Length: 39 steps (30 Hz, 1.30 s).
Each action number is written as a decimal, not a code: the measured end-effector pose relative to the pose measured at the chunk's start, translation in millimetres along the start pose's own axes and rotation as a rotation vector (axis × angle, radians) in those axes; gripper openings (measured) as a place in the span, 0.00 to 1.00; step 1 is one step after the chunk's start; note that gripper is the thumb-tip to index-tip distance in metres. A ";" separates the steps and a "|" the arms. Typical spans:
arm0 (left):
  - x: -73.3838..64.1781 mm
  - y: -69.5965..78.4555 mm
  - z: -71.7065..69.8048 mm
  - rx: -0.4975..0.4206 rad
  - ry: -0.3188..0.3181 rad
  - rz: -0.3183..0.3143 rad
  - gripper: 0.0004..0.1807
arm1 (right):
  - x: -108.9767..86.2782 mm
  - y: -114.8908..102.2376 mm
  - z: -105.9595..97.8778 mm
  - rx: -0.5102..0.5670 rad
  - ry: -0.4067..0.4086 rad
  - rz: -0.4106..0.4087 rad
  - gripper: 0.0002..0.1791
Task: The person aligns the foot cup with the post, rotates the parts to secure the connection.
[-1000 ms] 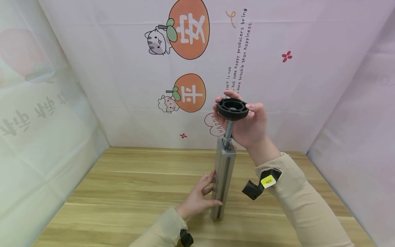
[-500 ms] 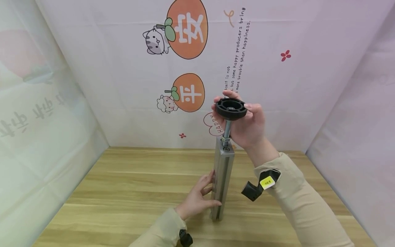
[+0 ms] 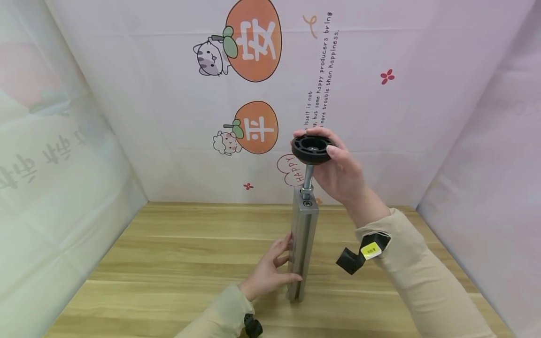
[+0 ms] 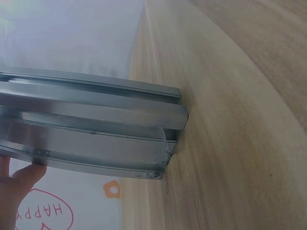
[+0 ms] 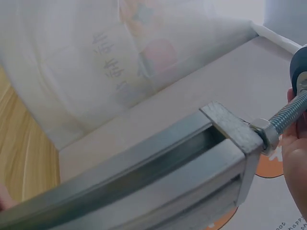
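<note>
A slotted aluminium profile [image 3: 302, 253] stands upright on the wooden table, its lower end at the tabletop in the left wrist view. My left hand [image 3: 268, 272] grips its lower half, thumb on the near side and fingers on the left. From the end plate [image 5: 230, 122] on top rises a threaded rod [image 3: 309, 176], with a hex nut [image 5: 264, 133] low on it. A round black levelling foot [image 3: 308, 156] caps the rod, hollow side up. My right hand [image 3: 344, 176] holds this foot by the rim, thumb at its right edge, other fingers behind, partly hidden.
The wooden tabletop [image 3: 177, 253] spreads around the profile. A printed white cloth [image 3: 181, 103] closes off the back, and plain-looking cloth walls [image 3: 477, 141] stand left and right. Each wrist wears a black camera mount [image 3: 351, 260].
My right hand has turned about the foot: its thumb has moved left along the rim and the wrist slightly right. The left hand and profile stay nearly put while the view shifts a little.
</note>
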State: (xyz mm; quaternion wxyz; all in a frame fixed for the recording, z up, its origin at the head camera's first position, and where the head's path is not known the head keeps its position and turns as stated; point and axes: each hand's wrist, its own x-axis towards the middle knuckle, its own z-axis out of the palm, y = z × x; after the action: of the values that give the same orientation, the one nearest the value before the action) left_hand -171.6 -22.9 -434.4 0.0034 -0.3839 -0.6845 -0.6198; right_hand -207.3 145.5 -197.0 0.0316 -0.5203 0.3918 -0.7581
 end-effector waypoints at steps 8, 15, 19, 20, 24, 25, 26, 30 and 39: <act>1.1 -2.2 -0.2 0.009 0.007 0.039 0.56 | -0.7 -7.9 1.6 -0.169 0.102 -0.001 0.10; 1.3 -1.8 0.2 0.006 -0.003 0.031 0.57 | -1.8 -11.5 3.5 -0.328 0.204 0.026 0.12; 1.0 -1.7 1.1 0.008 -0.015 0.032 0.56 | -1.3 -15.3 5.7 -0.458 0.250 0.044 0.14; 0.8 -1.9 1.3 0.012 -0.015 0.033 0.56 | -0.9 -16.1 6.8 -0.483 0.257 0.051 0.15; -0.6 -2.6 1.5 0.020 -0.008 0.037 0.56 | 0.1 -17.1 11.6 -0.535 0.288 0.079 0.18; -1.0 -2.7 1.6 0.022 -0.007 0.036 0.56 | 0.3 -17.1 13.0 -0.557 0.300 0.084 0.18; -1.2 -2.7 1.7 0.022 -0.006 0.037 0.56 | 0.4 -17.0 14.5 -0.578 0.313 0.087 0.19; -1.5 -2.4 2.4 0.022 -0.005 0.037 0.56 | 1.4 -16.0 18.8 -0.650 0.357 0.086 0.19; -0.4 -0.8 1.1 0.017 0.008 0.004 0.56 | 5.7 -15.2 27.3 -0.820 0.411 0.025 0.13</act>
State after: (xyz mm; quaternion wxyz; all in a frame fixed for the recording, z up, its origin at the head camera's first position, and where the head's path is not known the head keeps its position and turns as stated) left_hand -171.2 -22.0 -435.6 0.0107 -0.3825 -0.6891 -0.6154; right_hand -182.2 138.1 -179.0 -0.2460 -0.3238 0.6639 -0.6276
